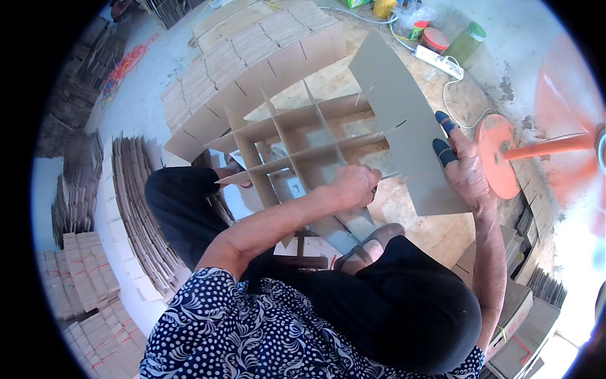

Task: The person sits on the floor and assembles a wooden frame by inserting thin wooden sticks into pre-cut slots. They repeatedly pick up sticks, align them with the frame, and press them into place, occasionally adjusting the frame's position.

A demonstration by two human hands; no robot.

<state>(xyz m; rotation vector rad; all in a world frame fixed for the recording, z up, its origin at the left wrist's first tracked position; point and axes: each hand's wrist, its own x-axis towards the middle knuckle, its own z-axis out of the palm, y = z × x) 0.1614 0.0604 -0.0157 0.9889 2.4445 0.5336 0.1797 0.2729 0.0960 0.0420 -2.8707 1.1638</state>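
Note:
A partly interlocked cardboard divider grid [297,120] stands in front of me, its strips crossing to form open cells. Across its right side leans a wide slotted cardboard panel [398,120], tilted, with strip ends meeting its slots. My left hand [356,186] is closed on the end of a cardboard strip near the panel's lower slot; its fingertips are partly hidden. My right hand [467,167] holds the panel's right edge, with dark covers on two fingers and the thumb out of sight.
Stacked slotted cardboard sheets [252,63] lie beyond the grid. An orange fan [499,155] stands close to my right hand, its blades blurred. A white power strip [439,62], cables and jars sit at the far right. Cardboard bundles [142,215] line the left.

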